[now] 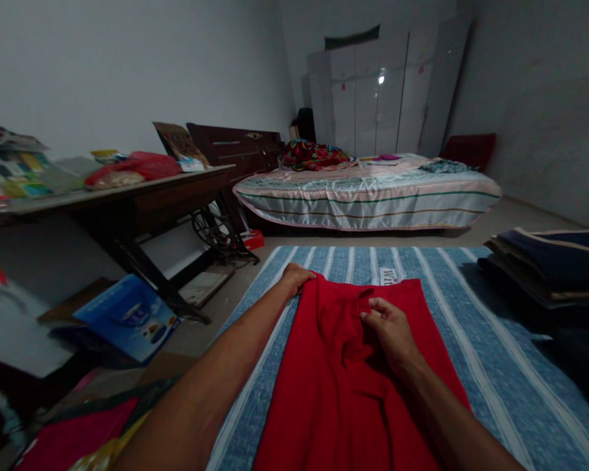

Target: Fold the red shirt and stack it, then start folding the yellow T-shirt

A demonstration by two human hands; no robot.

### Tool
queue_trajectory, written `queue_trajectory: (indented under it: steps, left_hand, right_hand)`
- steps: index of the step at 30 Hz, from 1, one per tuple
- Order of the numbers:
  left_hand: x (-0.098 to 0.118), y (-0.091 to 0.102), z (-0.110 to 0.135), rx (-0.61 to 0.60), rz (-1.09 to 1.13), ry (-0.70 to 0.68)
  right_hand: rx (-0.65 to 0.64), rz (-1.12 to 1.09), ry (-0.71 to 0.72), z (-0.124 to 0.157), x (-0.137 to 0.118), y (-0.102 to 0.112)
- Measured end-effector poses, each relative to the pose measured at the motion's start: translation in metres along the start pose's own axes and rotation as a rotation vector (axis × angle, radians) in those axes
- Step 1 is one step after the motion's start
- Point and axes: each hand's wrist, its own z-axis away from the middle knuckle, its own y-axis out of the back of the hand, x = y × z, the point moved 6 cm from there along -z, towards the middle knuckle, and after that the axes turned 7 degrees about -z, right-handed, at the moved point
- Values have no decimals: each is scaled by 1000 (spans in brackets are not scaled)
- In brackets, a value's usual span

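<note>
A red garment [319, 392] lies spread lengthwise on a blue-and-white striped cloth [471, 340], with wrinkles and a fold down its middle. Its exact kind I cannot make out. My left hand [297, 277] is at its far left corner, fingers closed on the edge. My right hand [387, 322] pinches a raised bit of the red fabric right of the middle, thumb and fingertips together. Just beyond the garment's far edge, a white patch with printed letters [388, 277] shows on the striped cloth.
A stack of dark folded clothes [550, 268] sits at the right. To the left stand a sewing-machine table [177, 183] with bags on top and a blue box [130, 317] below. Farther back are a bed [363, 203] and a pale wardrobe [368, 98].
</note>
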Motion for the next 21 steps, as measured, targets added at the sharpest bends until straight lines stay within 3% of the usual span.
queue_trajectory:
  steps: [12, 18, 21]
  left_hand:
    - [-2, -1, 0, 54, 29, -187]
    - [10, 5, 20, 176, -66, -398]
    - [21, 6, 46, 247, -220, -660]
  right_hand:
    - [-25, 29, -1, 0, -1, -1]
    - [-32, 23, 9, 0, -1, -2]
    - [-44, 15, 12, -1, 0, -2]
